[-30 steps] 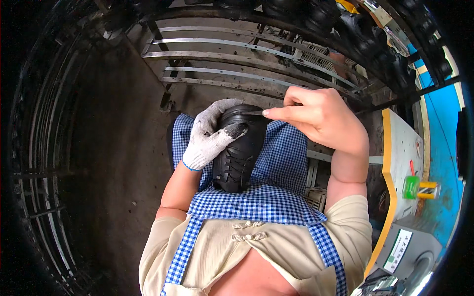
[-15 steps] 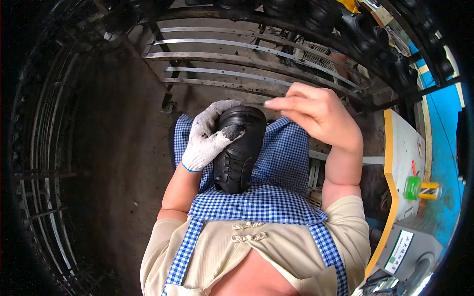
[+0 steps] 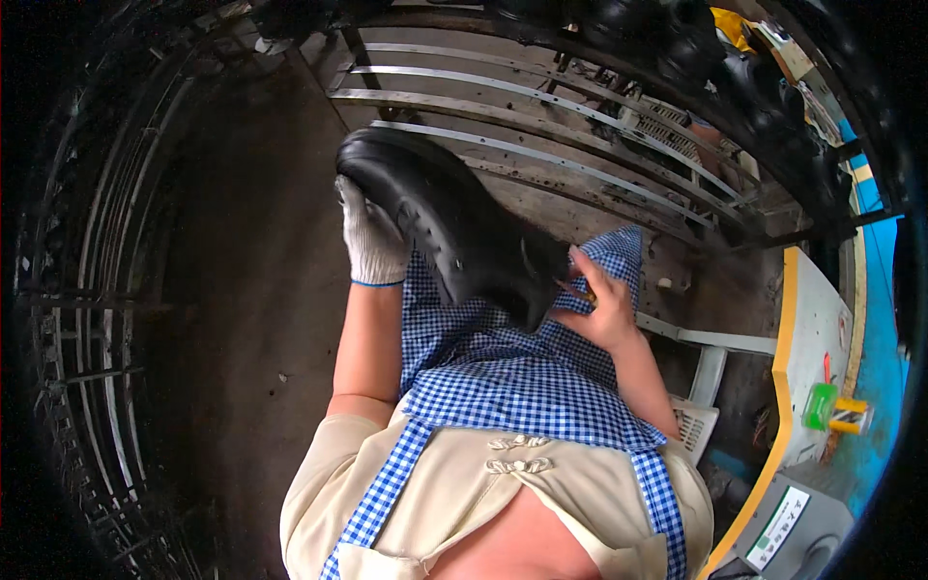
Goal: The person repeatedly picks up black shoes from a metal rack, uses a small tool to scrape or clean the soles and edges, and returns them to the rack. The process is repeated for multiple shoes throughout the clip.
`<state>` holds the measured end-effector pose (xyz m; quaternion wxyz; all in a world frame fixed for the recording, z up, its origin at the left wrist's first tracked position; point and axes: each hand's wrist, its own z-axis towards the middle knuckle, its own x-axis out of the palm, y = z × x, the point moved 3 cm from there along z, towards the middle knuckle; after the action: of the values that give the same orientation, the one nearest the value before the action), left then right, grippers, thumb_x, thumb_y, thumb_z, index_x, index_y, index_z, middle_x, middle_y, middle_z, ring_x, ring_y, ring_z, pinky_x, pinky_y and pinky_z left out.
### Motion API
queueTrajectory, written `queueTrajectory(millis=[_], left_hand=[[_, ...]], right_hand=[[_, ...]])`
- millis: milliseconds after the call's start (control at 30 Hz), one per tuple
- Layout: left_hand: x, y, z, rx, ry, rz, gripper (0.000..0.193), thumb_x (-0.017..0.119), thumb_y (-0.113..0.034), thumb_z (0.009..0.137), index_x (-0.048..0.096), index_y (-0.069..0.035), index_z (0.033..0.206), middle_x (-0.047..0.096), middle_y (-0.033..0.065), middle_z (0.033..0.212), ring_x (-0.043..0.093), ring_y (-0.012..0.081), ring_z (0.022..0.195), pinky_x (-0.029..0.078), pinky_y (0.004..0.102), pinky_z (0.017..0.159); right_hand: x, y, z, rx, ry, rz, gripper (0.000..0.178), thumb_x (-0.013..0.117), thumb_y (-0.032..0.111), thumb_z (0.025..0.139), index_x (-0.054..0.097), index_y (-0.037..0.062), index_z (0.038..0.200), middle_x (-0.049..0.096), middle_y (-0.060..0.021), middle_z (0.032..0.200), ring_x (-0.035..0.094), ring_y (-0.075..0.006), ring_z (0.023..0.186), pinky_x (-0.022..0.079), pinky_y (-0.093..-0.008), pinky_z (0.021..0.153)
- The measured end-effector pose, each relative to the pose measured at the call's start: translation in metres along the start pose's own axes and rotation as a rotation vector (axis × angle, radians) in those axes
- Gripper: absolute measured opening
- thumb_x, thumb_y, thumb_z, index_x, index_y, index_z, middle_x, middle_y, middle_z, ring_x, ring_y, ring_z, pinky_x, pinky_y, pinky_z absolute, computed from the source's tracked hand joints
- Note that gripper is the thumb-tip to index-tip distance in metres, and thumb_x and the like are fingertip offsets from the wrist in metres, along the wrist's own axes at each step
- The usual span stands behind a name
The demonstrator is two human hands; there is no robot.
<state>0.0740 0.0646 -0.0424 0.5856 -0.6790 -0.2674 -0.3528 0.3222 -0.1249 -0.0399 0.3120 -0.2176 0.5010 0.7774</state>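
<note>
The left grip (image 3: 375, 237), in a white knit glove with a blue-edged cuff, is clamped on the toe end of a black lace-up shoe (image 3: 440, 208). Most of its fingers are hidden behind the shoe. The shoe is held aslant between the two grips: the toe lies just above the left grip, the heel end runs down to the right grip (image 3: 599, 304), and the lacing faces down and left.

The right grip is bare, its fingers bent and closed around a slender tool (image 3: 586, 296) with a yellowish-brown part showing. Its fingertips are at the heel end of the shoe; firm contact cannot be confirmed.

Below both grips, a blue-and-white checked apron (image 3: 512, 387) covers the lap, worn over a cream top (image 3: 353, 483). Beyond the grips stands a metal rack (image 3: 503, 116) with parallel rails. Below and right of the right grip is a white slatted crate (image 3: 698, 425), partly hidden by the arm.

Well to the right of the right grip is a white worktop (image 3: 807, 329) with a yellow edge. A green container (image 3: 821, 406) and a yellow-banded jar (image 3: 851, 416) appear there side by side.
</note>
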Motion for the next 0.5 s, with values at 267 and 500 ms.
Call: queueTrajectory(millis=[267, 500], left_hand=[[0.005, 0.017, -0.002, -0.082, -0.058, -0.115, 0.071, 0.046, -0.062, 0.092, 0.047, -0.006, 0.136, 0.055, 0.0118, 0.134, 0.052, 0.0300, 0.121, 0.041, 0.0431, 0.106], [-0.037, 0.019, 0.001, -0.040, -0.048, -0.061, 0.066, 0.048, -0.056, 0.092, 0.046, -0.007, 0.137, 0.053, 0.0131, 0.136, 0.050, 0.0324, 0.124, 0.038, 0.0453, 0.108]], right_hand=[[-0.002, 0.016, 0.012, -0.191, -0.144, -0.175, 0.096, 0.086, 0.007, 0.057, 0.041, 0.0152, 0.142, 0.064, -0.0141, 0.113, 0.069, -0.0280, 0.082, 0.057, -0.0341, 0.056], [-0.012, 0.027, 0.018, -0.234, -0.127, -0.161, 0.089, 0.085, 0.012, 0.059, 0.046, 0.0233, 0.138, 0.062, -0.0112, 0.119, 0.069, -0.0264, 0.077, 0.057, -0.0335, 0.054]])
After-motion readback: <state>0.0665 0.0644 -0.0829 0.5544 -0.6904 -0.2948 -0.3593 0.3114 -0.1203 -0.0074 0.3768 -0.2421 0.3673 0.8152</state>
